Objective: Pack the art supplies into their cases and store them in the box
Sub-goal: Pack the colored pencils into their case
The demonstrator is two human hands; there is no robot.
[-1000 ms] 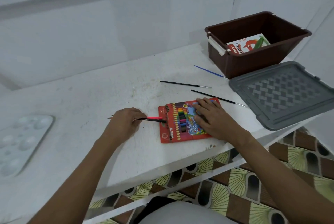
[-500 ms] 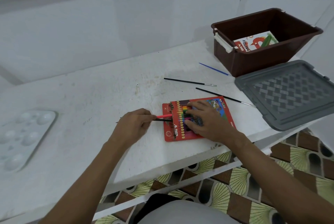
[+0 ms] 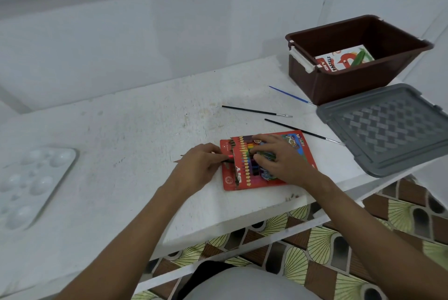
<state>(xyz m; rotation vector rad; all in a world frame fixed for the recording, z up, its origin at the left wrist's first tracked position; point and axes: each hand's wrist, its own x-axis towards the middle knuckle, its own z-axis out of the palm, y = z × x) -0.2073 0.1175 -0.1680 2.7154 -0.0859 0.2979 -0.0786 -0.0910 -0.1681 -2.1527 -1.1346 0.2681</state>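
left grip: left hand has its fingers curled, pinching a couple of colored pencils (one pinkish-red, one dark) right at the open left end of the case. A pencil tip pokes out behind the hand on the left side.
right grip: right hand lies flat-ish on top of the case with fingers spread, pressing down on it, fingertips over the row of pencils. Not pinching anything as far as I can see.
pencil case: red cardboard colored pencil case, lying flat on the surface near the front edge, flap open on the left, so you can see the rainbow row of pencils inside.
brushes: two black-handled paintbrushes lying loose just behind the case, roughly parallel, bristles pointing right. A blue-handled paintbrush sits further back, its tip end right next to the box.
box: brown plastic storage box at the back right of the surface, open, with a pastels pack lying in the bottom and something green on top of it, can't tell what.
lid: gray box lid lying off the box, flat on the surface in front of it, hanging over the right edge a bit.
palette: white paint palette with round wells, far left, well apart from everything else.
surface: white surface, kinda scuffed and stained.
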